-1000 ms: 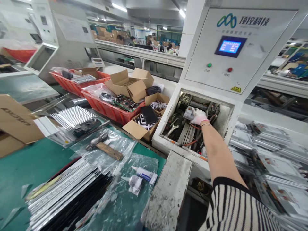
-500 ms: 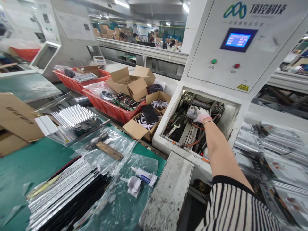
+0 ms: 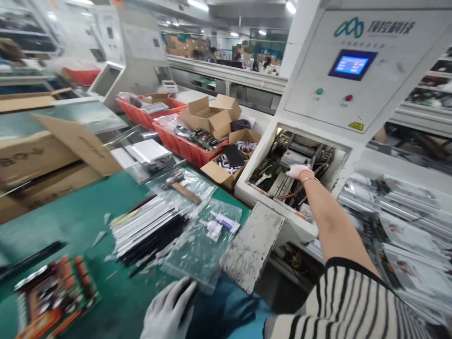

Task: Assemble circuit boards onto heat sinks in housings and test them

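My right hand (image 3: 297,172), in a pale glove, reaches into the opening of the white machine (image 3: 259,216). Its fingers are at a silver metal block (image 3: 293,159) inside, and their grip is too small to make out. A wrench (image 3: 263,177) lies left of the block. At the bottom of the view, my left hand (image 3: 170,306) is over the edge of the green table (image 3: 130,301) in a whitish glove, with its fingers bent and partly blurred. A plastic bag, two small tubes (image 3: 221,223) and a hammer (image 3: 183,188) lie beyond it.
A circuit board (image 3: 56,296) lies at the lower left, near a stack of metal strips (image 3: 148,226). Red bins (image 3: 190,150) and cardboard boxes (image 3: 217,174) stand behind the table. Silver housings (image 3: 406,226) are piled on the right. People sit in the far background.
The view has swung left, bringing the circuit board into sight. My left hand has come into view at the bottom. My right hand has moved slightly lower against the metal block.
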A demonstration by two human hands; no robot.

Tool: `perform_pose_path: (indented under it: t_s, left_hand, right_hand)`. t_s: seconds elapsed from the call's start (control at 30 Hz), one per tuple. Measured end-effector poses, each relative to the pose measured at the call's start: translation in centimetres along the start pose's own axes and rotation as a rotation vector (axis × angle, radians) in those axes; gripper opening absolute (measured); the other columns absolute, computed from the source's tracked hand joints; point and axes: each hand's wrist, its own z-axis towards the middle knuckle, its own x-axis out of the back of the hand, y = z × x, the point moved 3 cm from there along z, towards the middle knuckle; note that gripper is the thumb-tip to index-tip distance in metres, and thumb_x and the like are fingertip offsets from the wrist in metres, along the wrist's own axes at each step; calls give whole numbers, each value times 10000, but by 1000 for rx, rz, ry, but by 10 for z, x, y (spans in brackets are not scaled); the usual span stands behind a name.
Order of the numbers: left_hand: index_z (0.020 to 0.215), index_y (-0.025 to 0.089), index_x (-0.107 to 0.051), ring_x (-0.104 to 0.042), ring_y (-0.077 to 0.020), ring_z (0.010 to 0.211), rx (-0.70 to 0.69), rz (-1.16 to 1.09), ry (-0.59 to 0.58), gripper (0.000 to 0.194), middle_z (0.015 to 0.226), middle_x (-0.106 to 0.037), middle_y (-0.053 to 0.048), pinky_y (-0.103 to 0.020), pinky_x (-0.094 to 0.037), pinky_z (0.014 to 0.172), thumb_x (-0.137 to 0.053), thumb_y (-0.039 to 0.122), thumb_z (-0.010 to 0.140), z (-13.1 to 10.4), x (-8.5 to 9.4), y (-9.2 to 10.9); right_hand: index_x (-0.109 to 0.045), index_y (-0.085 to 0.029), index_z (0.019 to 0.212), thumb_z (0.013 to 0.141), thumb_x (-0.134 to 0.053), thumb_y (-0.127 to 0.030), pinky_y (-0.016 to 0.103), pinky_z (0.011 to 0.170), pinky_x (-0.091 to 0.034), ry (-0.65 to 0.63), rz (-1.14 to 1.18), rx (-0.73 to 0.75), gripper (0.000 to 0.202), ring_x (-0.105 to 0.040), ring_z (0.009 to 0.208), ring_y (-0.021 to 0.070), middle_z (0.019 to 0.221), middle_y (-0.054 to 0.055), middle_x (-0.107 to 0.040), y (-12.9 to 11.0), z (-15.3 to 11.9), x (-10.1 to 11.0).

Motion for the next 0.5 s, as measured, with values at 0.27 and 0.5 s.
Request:
perform_pose_path:
  t_s: [0.27, 0.5]
  left_hand:
    - [1175, 246, -644, -569, -271, 1147, 205, -129, -270, 405, 1252, -641, -63, -441, -473, 987, -598, 92, 803, -3, 6, 23]
    - [1210, 227, -630, -511, -288, 1262, 239, -239, -397, 430, 1320, -601, -84, -494, -356, 1122, -730, 234, 793, -9, 19, 35]
  right_hand:
    - [-530, -182, 1394, 896, -458, -491, 387, 1106, -416, 136, 535, 488, 590, -553, 1275, 244, 1391, 99, -594, -67, -176, -22]
    - [-611, -272, 1253, 855, -483, -548, 438, 1059, -473, 55, 667, 619, 501, -599, 1230, 276, 1289, 79, -660, -85, -284, -66]
